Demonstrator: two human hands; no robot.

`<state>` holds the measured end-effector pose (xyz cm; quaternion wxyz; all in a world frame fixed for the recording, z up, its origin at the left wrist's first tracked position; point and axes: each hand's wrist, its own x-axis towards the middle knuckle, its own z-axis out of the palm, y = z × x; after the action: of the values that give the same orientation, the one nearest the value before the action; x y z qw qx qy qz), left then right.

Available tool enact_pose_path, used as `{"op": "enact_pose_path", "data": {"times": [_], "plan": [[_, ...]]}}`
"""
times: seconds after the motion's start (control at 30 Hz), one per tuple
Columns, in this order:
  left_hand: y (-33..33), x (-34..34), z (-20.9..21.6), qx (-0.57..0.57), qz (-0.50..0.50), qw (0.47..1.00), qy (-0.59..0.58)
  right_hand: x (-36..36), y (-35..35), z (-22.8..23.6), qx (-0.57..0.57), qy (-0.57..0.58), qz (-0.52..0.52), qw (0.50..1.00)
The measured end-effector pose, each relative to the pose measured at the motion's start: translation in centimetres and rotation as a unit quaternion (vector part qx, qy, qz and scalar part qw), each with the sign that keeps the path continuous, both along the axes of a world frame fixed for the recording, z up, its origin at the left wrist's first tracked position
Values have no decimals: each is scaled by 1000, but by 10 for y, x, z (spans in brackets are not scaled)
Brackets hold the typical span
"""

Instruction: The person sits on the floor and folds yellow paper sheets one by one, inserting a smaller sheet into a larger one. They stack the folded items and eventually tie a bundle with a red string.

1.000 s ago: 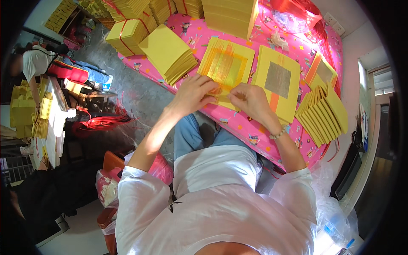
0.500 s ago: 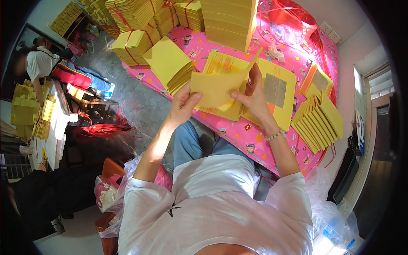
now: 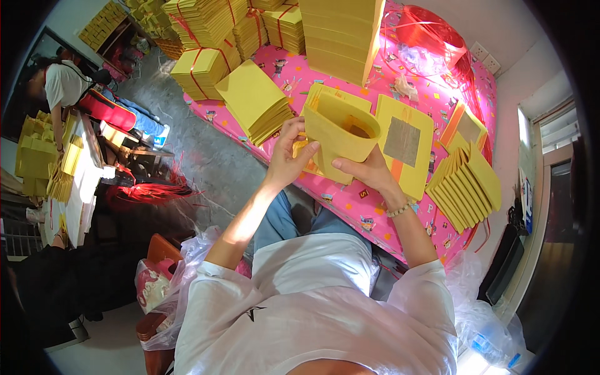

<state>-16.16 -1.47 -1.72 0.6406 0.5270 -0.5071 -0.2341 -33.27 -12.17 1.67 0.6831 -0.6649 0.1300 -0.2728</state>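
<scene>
Both my hands hold a yellow paper sheet (image 3: 334, 139) over the pink-covered table. It is bent round into an open loop, its hollow facing up. My left hand (image 3: 290, 156) grips its left side, thumb in front and fingers partly hidden behind. My right hand (image 3: 370, 170) pinches the lower right side, its fingers mostly hidden by the paper. Beneath it lie yellow sheets, mostly covered by the held one. Just right of my right hand is a flat yellow sheet with a grey rectangle (image 3: 403, 140) on it. A fanned stack of yellow paper (image 3: 255, 100) lies beyond my left hand.
Red-tied yellow bundles (image 3: 200, 72) stand at the far left of the pink table cover (image 3: 369, 215). A tall yellow stack (image 3: 340, 37) rises at the back. Folded yellow pieces (image 3: 459, 187) and a red strapping coil (image 3: 431, 34) are at right. Another person (image 3: 65, 87) works at the left.
The sheet has gone from a loosely bent, nearly flat curve to a rounded loop. My left hand has moved right and my right hand lower, bringing the sheet's sides together.
</scene>
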Motion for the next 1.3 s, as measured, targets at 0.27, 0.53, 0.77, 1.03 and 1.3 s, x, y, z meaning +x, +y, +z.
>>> {"op": "enact_pose_path", "data": {"times": [0.27, 0.53, 0.77, 1.03, 1.3], "plan": [[-6, -11, 3, 8, -9, 997, 75, -2, -1, 1, 26, 19, -45, 998], [-4, -24, -36, -8, -6, 999, 42, -2, 0, -16, -108, 11, -56, 993], [-11, -16, -13, 67, -82, 985, 139, -3, -9, -9, -39, 73, -115, 990], [-23, -7, 31, 211, -135, 936, 249, 0, -19, 0, 152, 101, -82, 980], [-28, -9, 37, 255, -132, 920, 265, -2, -20, 0, 263, 92, -68, 958]]}}
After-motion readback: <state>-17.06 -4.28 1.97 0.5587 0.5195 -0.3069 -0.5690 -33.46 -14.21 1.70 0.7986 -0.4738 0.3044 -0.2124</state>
